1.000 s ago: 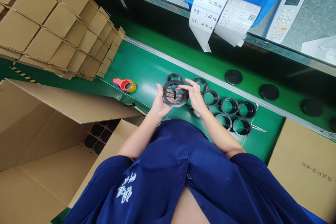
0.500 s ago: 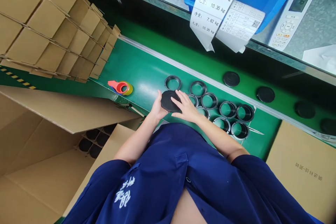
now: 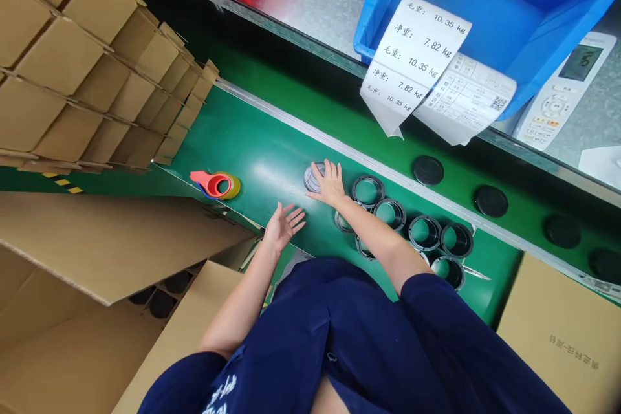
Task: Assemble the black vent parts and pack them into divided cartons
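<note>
A dark round piece lies on the green table, where a ring stood before. My right hand rests over its right side with the fingers spread, so part of the piece is hidden. My left hand is held palm up near the table's front edge, fingers apart and nothing in it. Right of my right hand are several black rings, among them a ring and another; my right forearm covers some of them.
Black discs lie on the green strip behind the rail. Tape rolls sit at left. Cardboard dividers, an open carton, a closed carton and a shelf with a blue bin surround the table.
My hands have parted. The black disc they held is no longer between them; my right hand has moved up onto the piece at the ring's spot, and my left hand has drawn down and opened.
</note>
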`<state>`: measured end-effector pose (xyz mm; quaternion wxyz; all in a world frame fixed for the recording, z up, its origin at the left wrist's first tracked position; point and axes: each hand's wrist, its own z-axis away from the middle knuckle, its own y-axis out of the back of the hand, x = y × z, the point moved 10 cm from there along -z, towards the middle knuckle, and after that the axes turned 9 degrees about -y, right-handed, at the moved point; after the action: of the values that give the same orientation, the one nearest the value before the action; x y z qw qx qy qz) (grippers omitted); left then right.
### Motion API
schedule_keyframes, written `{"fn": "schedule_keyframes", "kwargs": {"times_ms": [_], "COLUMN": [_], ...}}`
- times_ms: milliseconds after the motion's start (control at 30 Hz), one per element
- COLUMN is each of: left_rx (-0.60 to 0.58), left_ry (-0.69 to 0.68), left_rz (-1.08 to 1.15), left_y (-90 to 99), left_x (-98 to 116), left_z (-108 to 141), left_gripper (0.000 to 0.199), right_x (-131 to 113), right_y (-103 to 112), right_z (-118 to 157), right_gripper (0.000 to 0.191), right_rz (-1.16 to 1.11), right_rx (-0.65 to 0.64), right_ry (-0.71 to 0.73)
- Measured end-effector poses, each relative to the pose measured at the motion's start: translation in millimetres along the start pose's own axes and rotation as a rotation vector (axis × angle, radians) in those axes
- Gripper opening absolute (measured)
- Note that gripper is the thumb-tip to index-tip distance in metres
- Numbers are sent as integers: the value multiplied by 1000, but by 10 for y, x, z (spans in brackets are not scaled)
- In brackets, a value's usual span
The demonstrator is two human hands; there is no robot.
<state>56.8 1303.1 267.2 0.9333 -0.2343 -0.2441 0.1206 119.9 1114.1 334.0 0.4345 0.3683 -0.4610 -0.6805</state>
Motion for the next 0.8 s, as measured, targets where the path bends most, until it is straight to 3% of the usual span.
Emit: {"fn": "schedule_keyframes", "kwargs": {"times_ms": [200,300,367,433,467,500,567,600,633,700,800], "left_rx": [158,190,166,147,150,158,193,212,224,218,189], "left_ry": [116,122,90,53,43,38,50,58,63,56,9], "left_rz": [-38,-100,-122,-138,-147,-154,-173,-183,-193,-207,-219], "left_y": [361,325,211,101,64,38,14,4,-13,-89,-267], "left_x": [-171,-146,-68,28,69,101,127,126,120,99,68], "left_z": [-40,-172,-288,-374,-398,-413,-416,-411,-407,-401,-368], "left_gripper": [38,38,40,41,40,39,36,35,33,31,26], "right_x": [-282,-362,-174,417,910,1502,2778,3257,3601,3995,4015], "right_y": [86,-82,-53,229,443,665,975,1001,984,916,791], "right_z": [-70,-218,-320,-338,-280,-141,470,805,1046,1295,1258], "right_gripper": [79,72,69,63,60,57,57,59,58,46,28], "right_rz": [-62,-44,-68,-141,-193,-256,-426,-561,-687,-890,-1128], "right_rx": [145,75,64,159,242,337,543,600,612,588,536], "right_ry": [68,105,115,-15,-181,-403,-1015,-1260,-1409,-1516,-1399]}}
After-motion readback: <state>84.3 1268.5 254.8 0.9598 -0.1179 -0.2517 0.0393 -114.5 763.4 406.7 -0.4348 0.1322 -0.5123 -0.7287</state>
